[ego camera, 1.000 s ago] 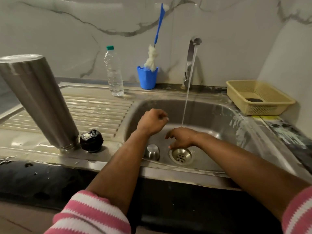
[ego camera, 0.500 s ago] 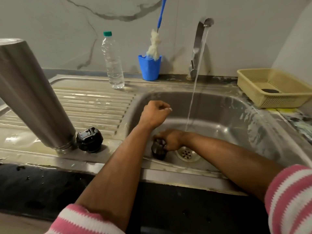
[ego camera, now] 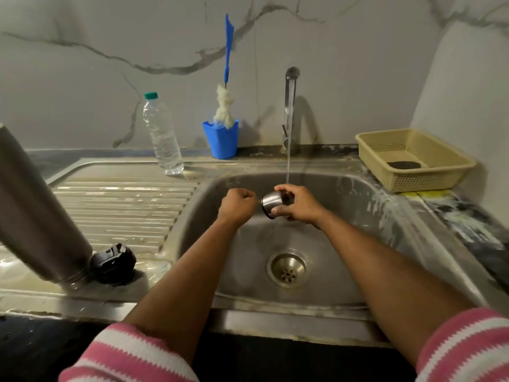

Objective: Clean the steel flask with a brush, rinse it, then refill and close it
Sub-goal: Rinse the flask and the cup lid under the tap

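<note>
Your right hand (ego camera: 296, 204) holds the small steel cup-lid (ego camera: 271, 203) right under the tap stream (ego camera: 288, 150), tipped on its side, dark rim low and toward you. Likely reason: running water can sheet over the shell and drain off instead of pooling. Thumb sits on the near rim, fingers (ego camera: 283, 188) curl over the top; a firm wrap, narrow opening, filled by the cup-lid.

Your left hand (ego camera: 237, 205) sits just beside it, curled into a loose fist. Knuckles are close to the cup-lid's closed end; whether they touch it, you cannot tell from here. No object is visible in that fist.

The steel flask (ego camera: 38, 216) stands inverted on the drainboard (ego camera: 124, 205), mouth down at the near left, well apart from your hands. That reads as draining after a wash. The black inner stopper (ego camera: 113, 263) rests touching the flask's neck.

The bottle brush (ego camera: 226, 78) stands head-down in its blue holder (ego camera: 221, 140) by the wall. The plastic water bottle (ego camera: 162, 136) waits capped beside it, probably for the refill. A beige basket (ego camera: 413, 158) sits right of the sink basin (ego camera: 344, 244).

Judgement: lid rinse in hand; refill and closing not yet done.
</note>
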